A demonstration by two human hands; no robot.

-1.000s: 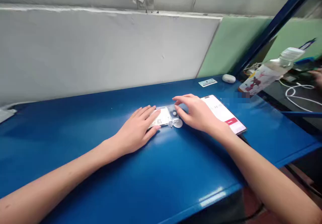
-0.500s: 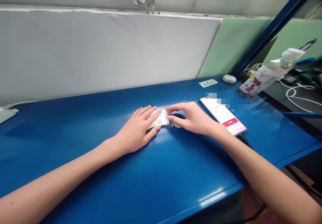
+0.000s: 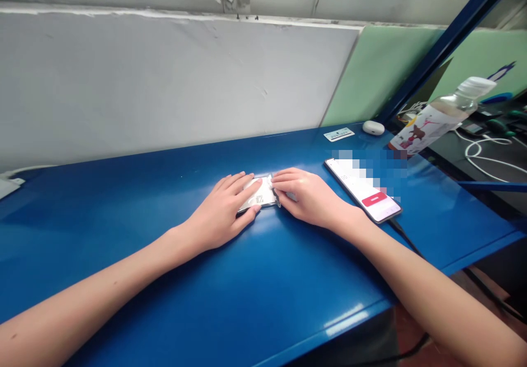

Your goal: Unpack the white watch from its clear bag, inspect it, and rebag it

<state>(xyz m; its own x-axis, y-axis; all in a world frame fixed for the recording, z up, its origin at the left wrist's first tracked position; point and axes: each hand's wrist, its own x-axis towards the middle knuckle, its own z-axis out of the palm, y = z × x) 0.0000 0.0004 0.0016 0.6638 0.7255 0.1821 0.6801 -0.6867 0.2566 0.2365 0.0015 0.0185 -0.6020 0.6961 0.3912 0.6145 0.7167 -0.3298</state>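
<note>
A small flat white packet point(image 3: 260, 196), with a dark mark and what looks like clear shiny film at its right end, lies on the blue desktop. My left hand point(image 3: 224, 210) rests flat over its left part with fingers stretched out, thumb along the near edge. At the packet's right end, my right hand point(image 3: 303, 195) has its fingers and thumb closed together on the clear edge. The exact spot of the pinch is partly hidden behind the fingers.
A phone point(image 3: 366, 194) with a lit screen and a cable point(image 3: 405, 236) lies right of my right hand. Farther back are a card point(image 3: 338, 134), a white earbud case point(image 3: 373, 128) and a drink bottle point(image 3: 436, 120). A blue metal post point(image 3: 448, 48) rises at the right.
My right hand's fingers and thumb have closed together at the packet's right end. My left hand stays flat on it. The whole view has shifted slightly.
</note>
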